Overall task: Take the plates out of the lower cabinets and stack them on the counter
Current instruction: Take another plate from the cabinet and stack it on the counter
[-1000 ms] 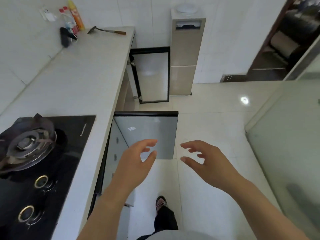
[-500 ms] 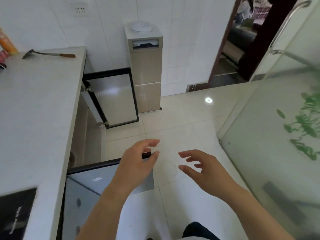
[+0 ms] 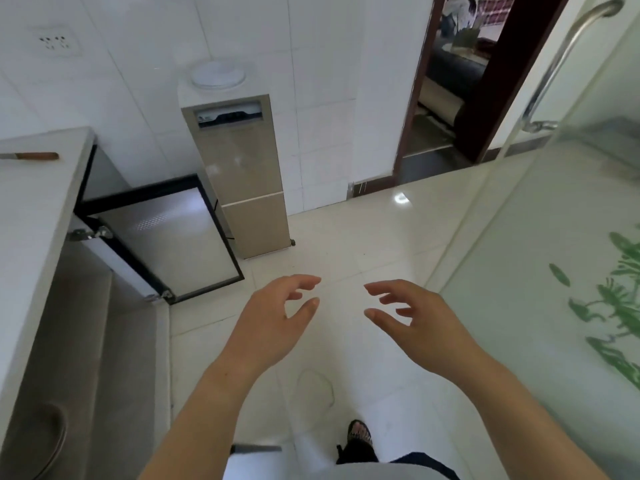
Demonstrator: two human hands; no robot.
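My left hand (image 3: 273,323) and my right hand (image 3: 419,323) are held out in front of me over the floor, fingers apart, with nothing in either. The white counter (image 3: 27,216) runs along the left edge. Below it the lower cabinet stands open, its black-framed glass door (image 3: 173,240) swung out over the floor. The inside of the cabinet (image 3: 90,341) looks grey and bare, except for a dark round rim (image 3: 52,434) at the lower left that I cannot identify. No plate is clearly visible.
A beige water dispenser (image 3: 242,174) stands against the tiled wall past the open door. A frosted glass door (image 3: 554,271) with a steel handle (image 3: 561,64) fills the right. A tool's wooden handle (image 3: 38,156) lies on the counter. My foot (image 3: 358,441) is on the tiled floor.
The view has travelled forward along the counter: the stove and the nearer open door have dropped out of sight. Both hands keep the same open pose in front of me.
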